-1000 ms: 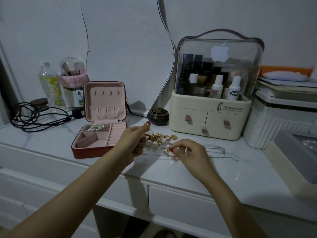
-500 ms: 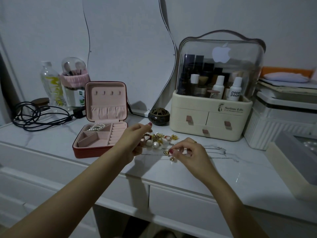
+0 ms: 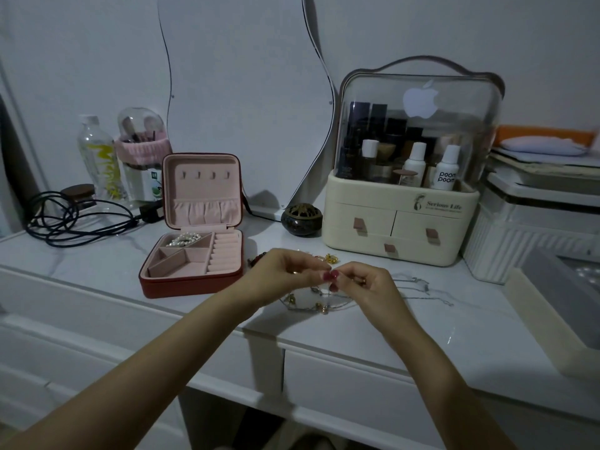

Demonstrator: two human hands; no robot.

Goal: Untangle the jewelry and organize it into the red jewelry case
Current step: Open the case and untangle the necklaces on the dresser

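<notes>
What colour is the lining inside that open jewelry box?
Soft pink inside the jewelry case, with a red outer shell; the head view, the only one, shows it.

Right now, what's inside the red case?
The case is open. A pearl piece lies in its back left compartment. The other compartments and ring rolls look bare. The lid's hooks hold nothing; I can't see inside the lid's pocket.

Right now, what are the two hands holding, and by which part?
Both hands, left and right, pinch a thin chain with gold charms at its top, fingertips meeting; the rest hangs as a loop below.
</notes>
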